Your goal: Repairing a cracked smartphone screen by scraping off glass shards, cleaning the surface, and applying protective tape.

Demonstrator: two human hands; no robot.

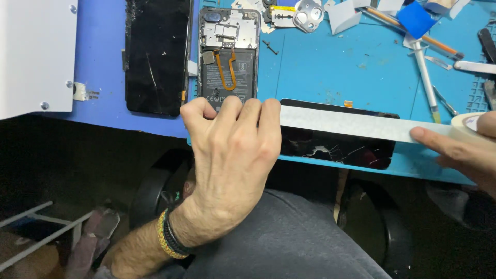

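My left hand lies flat at the near edge of the blue mat, fingers pressing down the end of a strip of pale tape. The strip runs right across a cracked black phone screen to a tape roll held in my right hand at the frame's right edge. Just beyond my left fingers lies an opened phone body with an orange flex cable and its battery showing.
A second black screen panel lies left of the opened phone. A white box stands at far left. Tweezers, a pencil, a blue card, metal camera bezel and small parts clutter the mat's far side.
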